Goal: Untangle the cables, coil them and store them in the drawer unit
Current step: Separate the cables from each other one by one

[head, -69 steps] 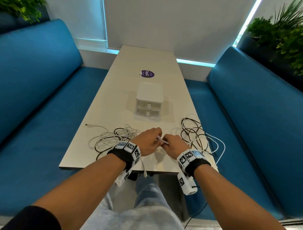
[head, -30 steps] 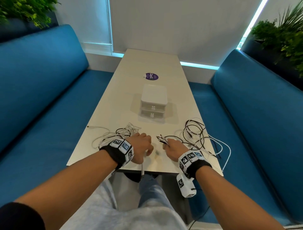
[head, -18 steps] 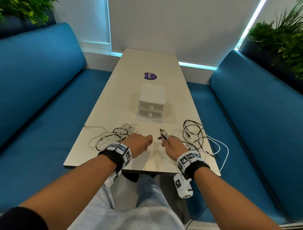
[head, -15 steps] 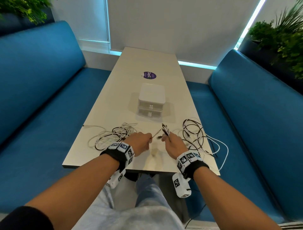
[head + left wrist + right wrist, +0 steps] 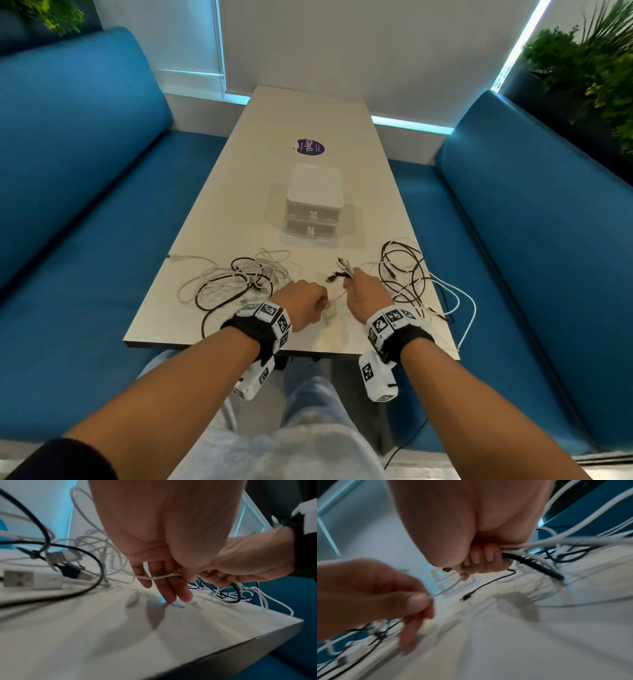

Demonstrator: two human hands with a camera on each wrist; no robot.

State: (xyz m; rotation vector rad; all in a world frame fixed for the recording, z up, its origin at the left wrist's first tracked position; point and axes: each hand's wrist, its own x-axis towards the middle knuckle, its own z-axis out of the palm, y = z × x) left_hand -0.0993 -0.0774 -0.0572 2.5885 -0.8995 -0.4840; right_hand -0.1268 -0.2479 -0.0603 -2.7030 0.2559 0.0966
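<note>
A white two-drawer unit (image 5: 314, 202) stands mid-table with both drawers closed. My right hand (image 5: 349, 282) grips a bundle of white and black cable ends (image 5: 342, 269), which trail to the right tangle (image 5: 407, 274). In the right wrist view its fingers (image 5: 488, 559) curl round a black cable (image 5: 534, 566) and white ones. My left hand (image 5: 322, 303) pinches a thin white cable (image 5: 159, 576) that runs across to the right hand (image 5: 248, 563). A second tangle (image 5: 236, 281) lies left of my left hand.
The table's near edge (image 5: 308, 351) is just below my wrists, and white loops (image 5: 469, 308) hang over its right corner. Blue benches (image 5: 85, 240) flank the table. A purple sticker (image 5: 310, 147) lies beyond the drawer unit. A white USB plug (image 5: 30, 580) lies by the left tangle.
My hands, pressed together at first, drew apart. The right hand lifted the bundle of cable ends, and the left hand now pinches a white cable drawn out of that bundle.
</note>
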